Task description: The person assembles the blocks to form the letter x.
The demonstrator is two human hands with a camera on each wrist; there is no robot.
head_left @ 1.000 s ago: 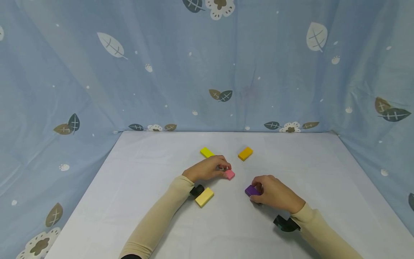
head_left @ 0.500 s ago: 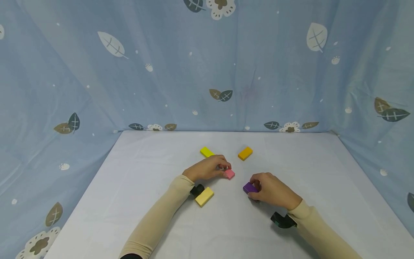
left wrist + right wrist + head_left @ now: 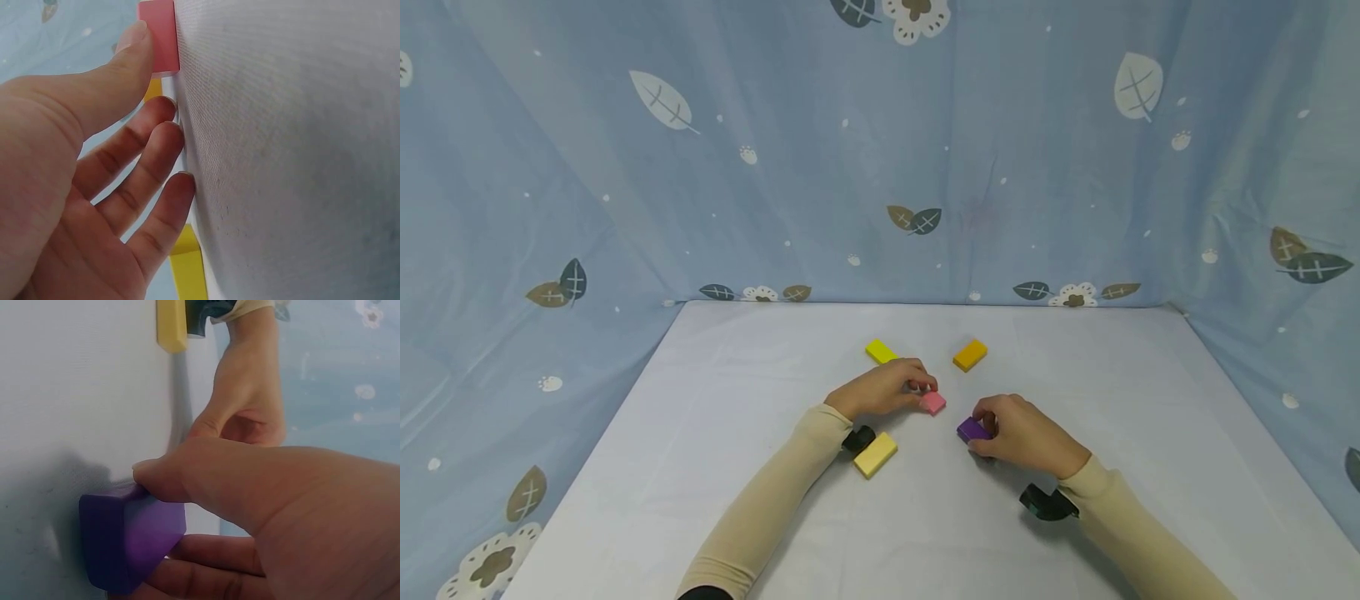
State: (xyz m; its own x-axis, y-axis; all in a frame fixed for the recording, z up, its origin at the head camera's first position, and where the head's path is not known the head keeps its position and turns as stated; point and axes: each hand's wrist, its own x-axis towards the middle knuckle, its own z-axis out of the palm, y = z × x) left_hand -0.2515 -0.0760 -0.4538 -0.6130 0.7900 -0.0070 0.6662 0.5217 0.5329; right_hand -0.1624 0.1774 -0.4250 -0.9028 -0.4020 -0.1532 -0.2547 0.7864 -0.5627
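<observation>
My left hand pinches a small pink block low on the white table, its thumb lying along the near side in the left wrist view. The remaining fingertips of that hand touch the cloth. To the right, my right hand grips a purple block between thumb and fingers. In the right wrist view this purple block is close over the white surface, with a shadow beside it. The purple block sits nearer to me than the pink one, a short gap to its right.
A bright yellow block lies behind my left hand, partly covered by it. An orange block rests further back, right of centre. Under my left wrist is a pale yellow block. A blue patterned curtain bounds the white table.
My right hand has moved a little left and away from me with the purple block, closer to the pink one. The left hand and pink block have stayed in place.
</observation>
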